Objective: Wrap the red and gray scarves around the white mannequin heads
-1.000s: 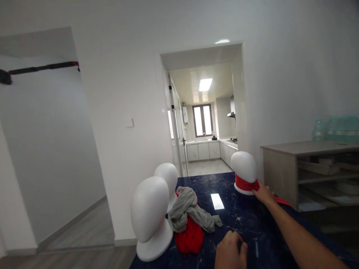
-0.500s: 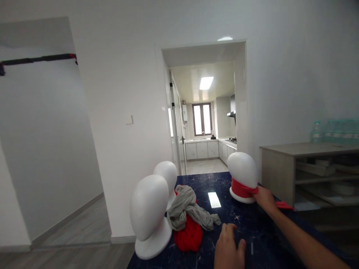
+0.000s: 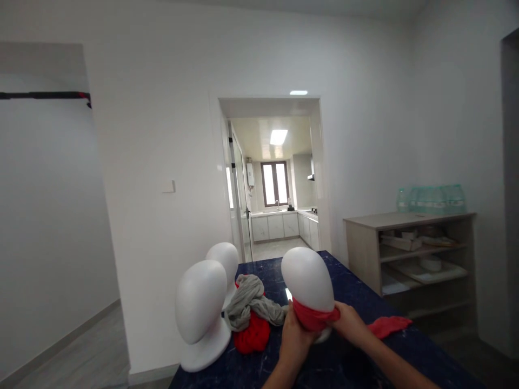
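On the dark blue tabletop [image 3: 346, 278], a smooth white mannequin head [image 3: 307, 275] is held between two bare hands, its crown leaning to the left over its neck. Around its lower part a red cloth band [image 3: 313, 316] is wrapped. By the right hand [image 3: 349, 324] the band is gripped at its right end, the grip narrow and closed on the fabric. By the left hand [image 3: 297, 336] the band and the left side of the neck are touched; how far that grip is closed cannot be told, as the fingers are partly hidden. Most of the head's base is covered by the hands. Beyond the right wrist a loose red strip [image 3: 390, 326] is laid flat; whether it is joined to the band cannot be told. To the left, a grey cloth [image 3: 252, 298] is heaped over a bunched red cloth [image 3: 252, 336]. Beside this pile a near white head [image 3: 201, 302] is stood upright, and by it a farther white head [image 3: 225, 260] is partly hidden.
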`<action>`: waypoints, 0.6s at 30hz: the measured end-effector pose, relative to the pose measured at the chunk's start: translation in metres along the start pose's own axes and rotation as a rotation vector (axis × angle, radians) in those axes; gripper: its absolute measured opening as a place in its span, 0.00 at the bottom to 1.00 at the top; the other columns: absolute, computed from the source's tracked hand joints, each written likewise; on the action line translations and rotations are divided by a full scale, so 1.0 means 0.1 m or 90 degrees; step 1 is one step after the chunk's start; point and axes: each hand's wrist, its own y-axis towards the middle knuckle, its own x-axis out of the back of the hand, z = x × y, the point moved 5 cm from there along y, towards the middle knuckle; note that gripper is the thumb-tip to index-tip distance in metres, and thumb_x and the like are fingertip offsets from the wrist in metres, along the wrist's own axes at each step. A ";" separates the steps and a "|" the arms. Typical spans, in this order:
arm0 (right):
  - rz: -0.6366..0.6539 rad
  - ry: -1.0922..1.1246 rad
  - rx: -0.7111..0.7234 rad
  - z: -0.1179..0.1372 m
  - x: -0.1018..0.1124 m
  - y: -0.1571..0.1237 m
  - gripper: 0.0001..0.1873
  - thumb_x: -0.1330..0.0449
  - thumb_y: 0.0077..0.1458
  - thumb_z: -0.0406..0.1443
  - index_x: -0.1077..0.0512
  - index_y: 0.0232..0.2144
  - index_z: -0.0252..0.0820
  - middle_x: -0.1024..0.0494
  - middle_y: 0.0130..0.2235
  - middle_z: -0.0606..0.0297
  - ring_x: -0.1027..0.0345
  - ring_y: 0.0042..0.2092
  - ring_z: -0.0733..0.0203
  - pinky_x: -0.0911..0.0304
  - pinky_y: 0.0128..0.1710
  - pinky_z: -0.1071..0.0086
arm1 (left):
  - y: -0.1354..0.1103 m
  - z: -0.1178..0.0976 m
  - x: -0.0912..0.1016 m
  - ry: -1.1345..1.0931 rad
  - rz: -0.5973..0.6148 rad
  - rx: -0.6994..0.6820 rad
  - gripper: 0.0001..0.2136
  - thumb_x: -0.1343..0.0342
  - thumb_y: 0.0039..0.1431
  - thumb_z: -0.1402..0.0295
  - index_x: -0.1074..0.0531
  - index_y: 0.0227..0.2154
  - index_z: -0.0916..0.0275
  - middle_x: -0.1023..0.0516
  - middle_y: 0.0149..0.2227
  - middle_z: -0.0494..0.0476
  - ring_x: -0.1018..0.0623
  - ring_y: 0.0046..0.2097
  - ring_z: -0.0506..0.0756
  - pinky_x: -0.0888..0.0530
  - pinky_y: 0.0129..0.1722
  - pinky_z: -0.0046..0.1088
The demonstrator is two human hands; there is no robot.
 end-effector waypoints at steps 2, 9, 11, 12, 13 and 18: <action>0.041 0.034 0.011 -0.04 0.00 -0.04 0.17 0.36 0.45 0.38 0.18 0.40 0.44 0.13 0.40 0.62 0.21 0.45 0.48 0.31 0.43 0.65 | -0.01 -0.02 0.01 -0.001 0.004 -0.008 0.50 0.26 0.39 0.67 0.41 0.68 0.64 0.24 0.63 0.69 0.24 0.64 0.67 0.30 0.66 0.39; -0.084 -0.074 0.078 0.19 0.08 -0.39 0.07 0.41 0.52 0.39 0.28 0.24 0.44 0.19 0.33 0.63 0.27 0.38 0.55 0.38 0.39 0.67 | -0.03 -0.16 0.05 -0.031 -0.007 -0.040 0.41 0.27 0.43 0.66 0.33 0.62 0.62 0.20 0.58 0.67 0.21 0.59 0.67 0.27 0.63 0.43; -0.073 -0.066 0.049 0.27 -0.04 -0.54 0.08 0.42 0.54 0.39 0.24 0.28 0.45 0.18 0.34 0.64 0.26 0.38 0.54 0.39 0.39 0.67 | -0.03 -0.17 0.06 -0.044 -0.005 -0.046 0.35 0.27 0.43 0.64 0.28 0.57 0.60 0.18 0.55 0.66 0.20 0.57 0.67 0.26 0.62 0.44; -0.065 -0.046 0.029 0.30 -0.13 -0.62 0.08 0.42 0.54 0.39 0.23 0.31 0.46 0.17 0.34 0.64 0.26 0.38 0.54 0.39 0.39 0.67 | -0.02 -0.16 0.06 -0.051 -0.007 -0.047 0.32 0.27 0.44 0.63 0.26 0.55 0.60 0.18 0.55 0.66 0.20 0.57 0.67 0.26 0.62 0.45; -0.063 -0.024 0.007 0.33 -0.21 -0.68 0.07 0.41 0.53 0.38 0.23 0.32 0.47 0.16 0.35 0.65 0.25 0.38 0.54 0.39 0.40 0.67 | -0.02 -0.14 0.06 -0.057 -0.010 -0.050 0.30 0.28 0.46 0.63 0.25 0.54 0.59 0.18 0.55 0.66 0.20 0.57 0.68 0.27 0.63 0.47; -0.014 0.151 -0.056 0.50 -0.72 -0.93 0.11 0.32 0.45 0.39 0.30 0.29 0.47 0.21 0.29 0.70 0.31 0.35 0.59 0.40 0.37 0.70 | 0.02 0.01 0.09 -0.133 -0.035 0.068 0.18 0.34 0.52 0.60 0.19 0.45 0.59 0.17 0.52 0.66 0.23 0.59 0.71 0.33 0.69 0.50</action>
